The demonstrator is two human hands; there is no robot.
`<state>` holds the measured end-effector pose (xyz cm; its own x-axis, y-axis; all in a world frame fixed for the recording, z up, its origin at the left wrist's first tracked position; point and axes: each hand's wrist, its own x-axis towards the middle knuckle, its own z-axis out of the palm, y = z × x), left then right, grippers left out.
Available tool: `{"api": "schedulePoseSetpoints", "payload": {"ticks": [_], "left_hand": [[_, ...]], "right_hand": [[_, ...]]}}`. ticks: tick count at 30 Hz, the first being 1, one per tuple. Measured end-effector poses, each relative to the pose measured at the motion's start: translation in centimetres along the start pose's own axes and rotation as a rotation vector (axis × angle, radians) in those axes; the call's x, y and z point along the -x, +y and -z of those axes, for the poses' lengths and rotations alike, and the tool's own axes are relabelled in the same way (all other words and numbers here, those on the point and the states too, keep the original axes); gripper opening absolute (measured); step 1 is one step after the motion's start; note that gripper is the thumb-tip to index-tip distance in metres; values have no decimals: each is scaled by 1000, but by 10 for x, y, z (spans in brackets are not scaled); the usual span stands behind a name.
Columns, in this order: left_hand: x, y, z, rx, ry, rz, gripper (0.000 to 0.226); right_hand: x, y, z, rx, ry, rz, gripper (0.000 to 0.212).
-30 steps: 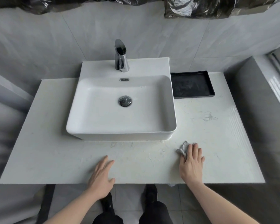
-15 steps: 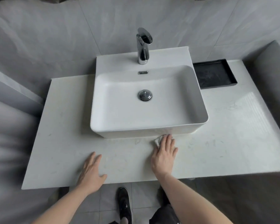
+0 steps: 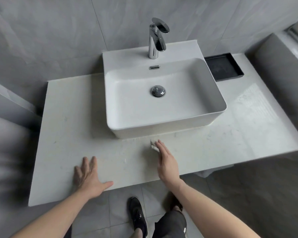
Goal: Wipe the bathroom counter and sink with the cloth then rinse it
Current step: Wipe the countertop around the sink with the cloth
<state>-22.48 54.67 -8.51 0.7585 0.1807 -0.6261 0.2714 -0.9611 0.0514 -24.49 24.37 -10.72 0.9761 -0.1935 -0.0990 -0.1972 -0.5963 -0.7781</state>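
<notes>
right hand (image 3: 165,162) is pressing flat, fingers straight, on cloth (image 3: 153,145) at desk (image 3: 248,127) front below sink (image 3: 163,100). left hand (image 3: 89,176) is bracing, spread, holding nothing. risk: cloth mostly uncovered by the palm, could be slipping free.

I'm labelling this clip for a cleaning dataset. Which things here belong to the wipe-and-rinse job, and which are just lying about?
Part of the job:
- cloth, under the right hand
- counter, with the left hand flat on it
- sink
- faucet, for rinsing

Just there:
- black tray beside the sink
</notes>
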Motion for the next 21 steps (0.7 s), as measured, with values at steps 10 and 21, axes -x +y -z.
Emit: {"api": "schedulePoseSetpoints", "payload": {"ticks": [10,21], "left_hand": [[3,2,0,1,-15,-9,137],[3,3,0,-26,-38,-13,132]], "right_hand": [[-41,85,139,239,336,-378,44],[-37,6,-30,437,77,-145,73]]}}
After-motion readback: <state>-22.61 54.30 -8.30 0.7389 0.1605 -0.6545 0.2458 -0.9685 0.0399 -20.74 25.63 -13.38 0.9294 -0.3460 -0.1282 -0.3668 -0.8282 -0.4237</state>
